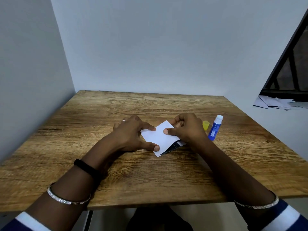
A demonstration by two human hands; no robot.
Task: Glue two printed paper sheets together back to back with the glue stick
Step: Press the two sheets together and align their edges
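Two hands on top sheet (158,135) | left hand (131,130) fingers spread, pressing | right hand (186,127) fingers pinch its edge

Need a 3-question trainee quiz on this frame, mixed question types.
1. True or false: the glue stick stands upright with its cap off.
2. Which face of the top sheet is up? A) blank B) printed
3. Fill in: the cap sits on the ___, between the right hand and the glue stick.
Key: 1 true; 2 A; 3 table.
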